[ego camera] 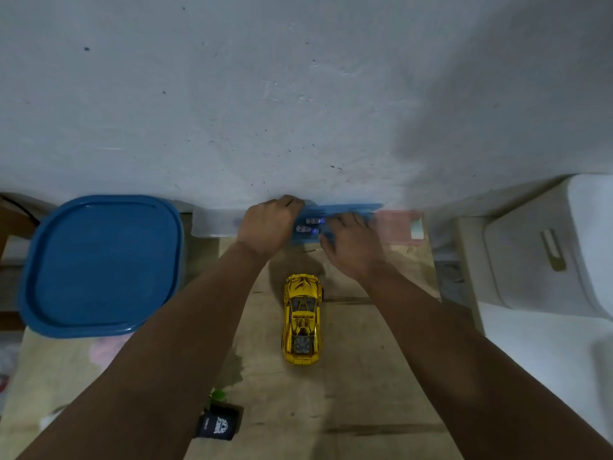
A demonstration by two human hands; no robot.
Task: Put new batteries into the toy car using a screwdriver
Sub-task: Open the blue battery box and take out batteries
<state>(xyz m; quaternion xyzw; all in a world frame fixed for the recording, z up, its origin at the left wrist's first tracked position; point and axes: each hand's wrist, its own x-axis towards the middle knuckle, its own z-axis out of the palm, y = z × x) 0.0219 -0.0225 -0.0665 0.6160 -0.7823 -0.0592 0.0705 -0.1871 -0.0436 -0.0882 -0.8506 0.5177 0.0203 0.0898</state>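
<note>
At far left, a large blue lid [101, 265] covers whatever sits beneath it. A clear container [212, 223] against the wall is blurred, and the left hand [265, 224] hides its right end. That hand reaches forward with its fingers curled over the far edge of a blue tray [348, 209], gripping it. Two batteries [308, 226] show between the hands, too small to read. The right hand [351, 244] lies on the tray, fingers spread and fairly straight. The yellow toy car [302, 318] stands on the wooden table [365, 393] between the forearms, nearer the camera.
</note>
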